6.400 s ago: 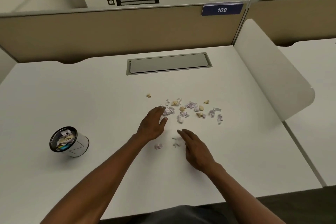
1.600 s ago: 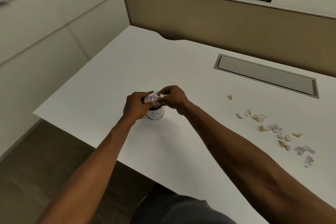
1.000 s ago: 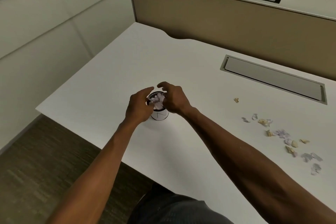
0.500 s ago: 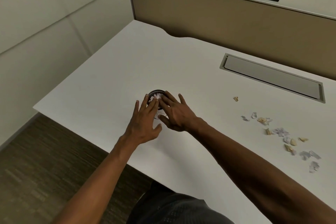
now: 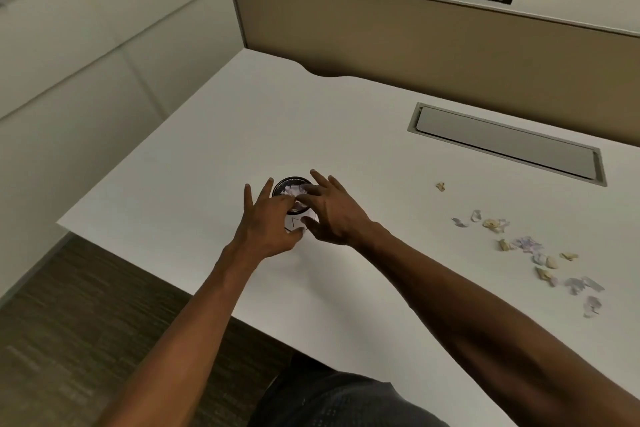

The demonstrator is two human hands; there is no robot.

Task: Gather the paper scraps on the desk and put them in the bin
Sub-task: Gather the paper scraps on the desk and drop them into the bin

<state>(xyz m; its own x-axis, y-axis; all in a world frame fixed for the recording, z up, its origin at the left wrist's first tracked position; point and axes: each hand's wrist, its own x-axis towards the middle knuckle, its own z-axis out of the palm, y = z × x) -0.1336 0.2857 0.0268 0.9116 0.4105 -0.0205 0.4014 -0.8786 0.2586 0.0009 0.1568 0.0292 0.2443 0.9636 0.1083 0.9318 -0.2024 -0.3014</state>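
Left hand (image 5: 268,218) and right hand (image 5: 332,211) hover over bin (image 5: 294,204) on desk (image 5: 346,114), fingers spread, empty; scraps held between both hands 1.6 s ago now lie inside. Remaining scraps (image 5: 530,250) scattered well right.

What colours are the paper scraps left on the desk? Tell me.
Pale lilac and cream-yellow paper scraps, on the white desk; the head view, the only one, shows them.

Two bare arms reach out from the bottom — no sleeves, no watch, no rings to see. The left hand (image 5: 268,224) and right hand (image 5: 334,210) have no gloves. Low down, dark grey clothing (image 5: 343,402) shows — a bit speckled.
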